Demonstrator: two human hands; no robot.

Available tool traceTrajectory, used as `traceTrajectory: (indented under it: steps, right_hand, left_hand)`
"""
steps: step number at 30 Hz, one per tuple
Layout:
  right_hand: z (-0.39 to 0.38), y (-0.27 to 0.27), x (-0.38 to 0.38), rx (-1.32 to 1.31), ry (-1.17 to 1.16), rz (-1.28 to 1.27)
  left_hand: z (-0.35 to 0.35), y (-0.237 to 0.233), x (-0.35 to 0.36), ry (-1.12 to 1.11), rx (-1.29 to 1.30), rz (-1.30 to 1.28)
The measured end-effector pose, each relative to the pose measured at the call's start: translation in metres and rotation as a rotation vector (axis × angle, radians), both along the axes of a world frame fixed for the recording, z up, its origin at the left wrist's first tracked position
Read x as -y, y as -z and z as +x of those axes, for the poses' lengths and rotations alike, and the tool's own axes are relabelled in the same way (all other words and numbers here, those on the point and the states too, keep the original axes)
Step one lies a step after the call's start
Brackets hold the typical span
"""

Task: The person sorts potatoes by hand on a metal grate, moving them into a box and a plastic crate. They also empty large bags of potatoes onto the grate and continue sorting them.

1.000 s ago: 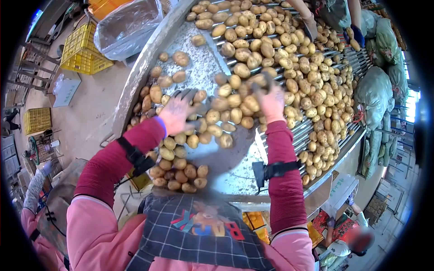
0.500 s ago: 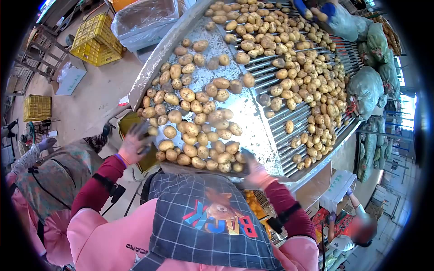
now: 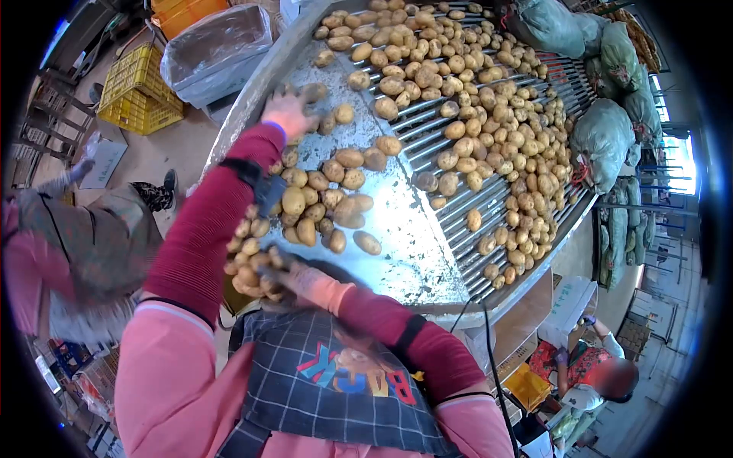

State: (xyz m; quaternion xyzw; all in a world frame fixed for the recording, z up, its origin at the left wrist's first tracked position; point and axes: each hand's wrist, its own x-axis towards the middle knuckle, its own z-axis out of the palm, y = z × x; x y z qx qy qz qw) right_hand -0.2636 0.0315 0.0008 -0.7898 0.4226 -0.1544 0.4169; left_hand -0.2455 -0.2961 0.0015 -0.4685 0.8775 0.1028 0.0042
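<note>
Potatoes [image 3: 305, 200] lie on the metal tray [image 3: 405, 229] in front of me. My left hand [image 3: 290, 113] is gloved and reaches to the tray's upper left part, its fingers spread beside a few potatoes. Low on the tray, my right hand [image 3: 294, 276] touches a dense heap of potatoes [image 3: 248, 263] at the lower left corner; motion smears its fingers. Many more potatoes [image 3: 527, 145] cover the metal rollers [image 3: 458, 248] to the right of the tray.
Yellow crates [image 3: 137, 95] and a plastic-lined bin [image 3: 217, 57] stand at the upper left. Filled green sacks [image 3: 603, 141] lie beyond the rollers. One person [image 3: 84, 244] is close on the left; another [image 3: 584, 366] works at the lower right.
My left hand has moved up and away along the tray. My right hand has swept left across the near edge, and potatoes there have shifted left, baring metal.
</note>
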Motion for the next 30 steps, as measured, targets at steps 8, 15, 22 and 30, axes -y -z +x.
traceTrajectory:
  steps: [8,15,22,30]
  right_hand:
    - [-0.293,-0.105,0.095,0.078,1.321,-0.084]
    - [-0.270,-0.007,0.082,-0.485,1.154,0.244]
    - [-0.253,-0.064,0.123,-0.202,0.656,-0.021]
    - [-0.381,-0.016,0.311,-0.790,1.133,-0.212]
  left_hand:
    - [0.070,-0.042,-0.171,0.416,-0.078,0.300]
    - [0.128,-0.048,-0.131,0.650,-0.347,0.606]
    - [-0.046,0.003,0.144,0.224,-0.616,0.029]
    - [-0.186,-0.015,0.126,0.138,-0.237,0.000]
